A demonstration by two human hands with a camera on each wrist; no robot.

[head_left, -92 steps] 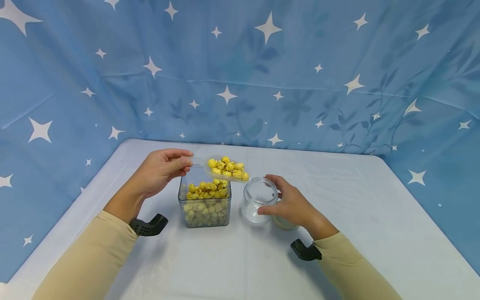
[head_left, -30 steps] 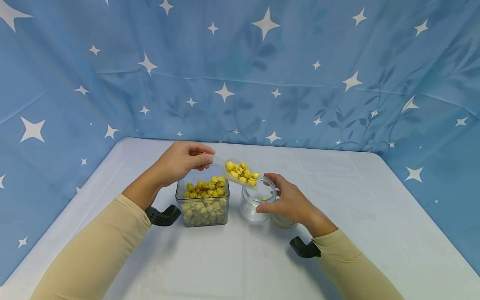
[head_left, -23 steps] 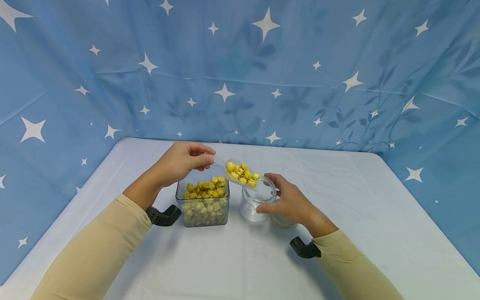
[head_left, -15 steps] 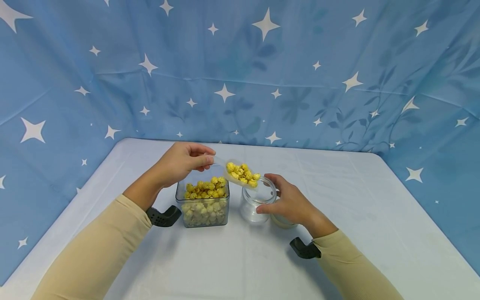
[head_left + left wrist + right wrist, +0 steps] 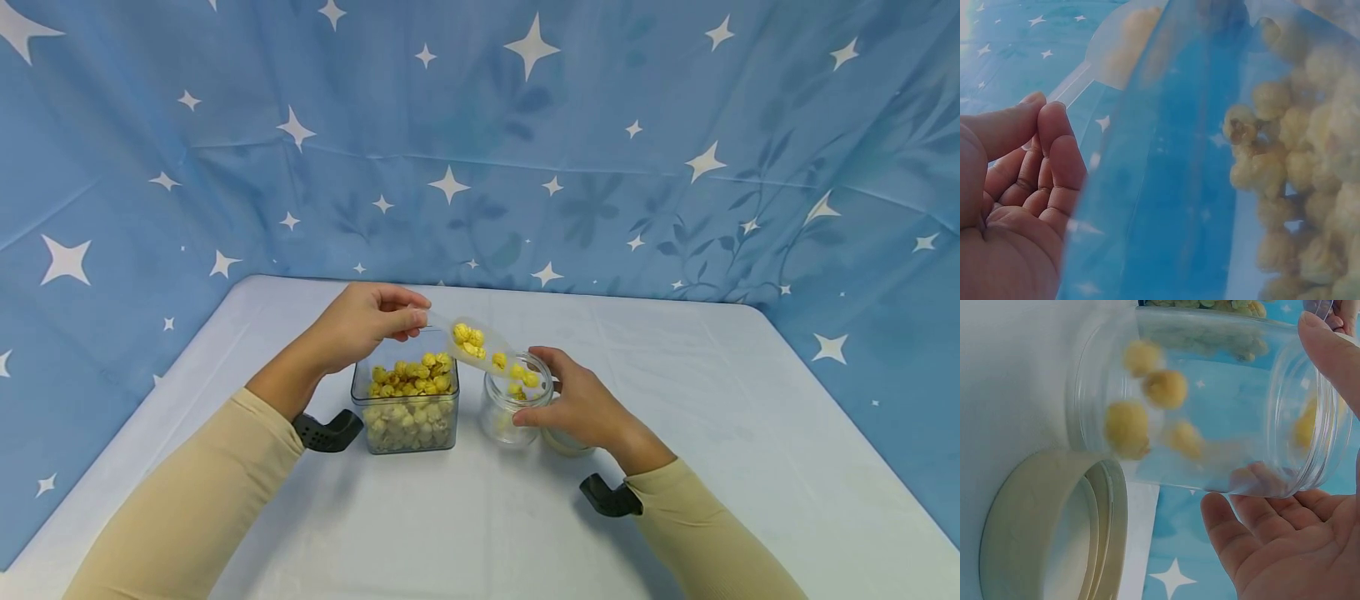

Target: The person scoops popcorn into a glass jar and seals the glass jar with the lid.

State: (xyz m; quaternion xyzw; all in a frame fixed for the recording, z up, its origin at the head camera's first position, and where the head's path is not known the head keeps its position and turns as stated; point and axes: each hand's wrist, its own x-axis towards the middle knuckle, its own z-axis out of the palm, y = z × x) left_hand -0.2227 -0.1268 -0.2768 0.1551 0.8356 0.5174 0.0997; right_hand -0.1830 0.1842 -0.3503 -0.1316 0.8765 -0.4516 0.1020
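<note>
My left hand (image 5: pixel 371 321) pinches the handle of a translucent scoop (image 5: pixel 491 342) between thumb and fingertips. The scoop tilts down to the right, its lip over the mouth of a clear jar (image 5: pixel 498 427). Several yellow popcorn pieces (image 5: pixel 468 340) lie in the scoop, and others slide off its lip. Inside the jar, blurred popcorn (image 5: pixel 1125 428) is falling in the right wrist view. My right hand (image 5: pixel 577 404) grips the upright jar near its rim, thumb on the near side and fingers round the far side.
A clear square container (image 5: pixel 411 427) partly filled with popcorn stands left of the jar. Beside the jar, partly under my right hand, lies a cream round lid (image 5: pixel 1022 531). A white cloth (image 5: pixel 420 525) covers the table; a blue starry curtain (image 5: pixel 480 125) hangs behind.
The scoop came rightward from above the square container to the jar. In the last half second its popcorn has thinned, with pieces now dropping into the jar. My right hand keeps its grip.
</note>
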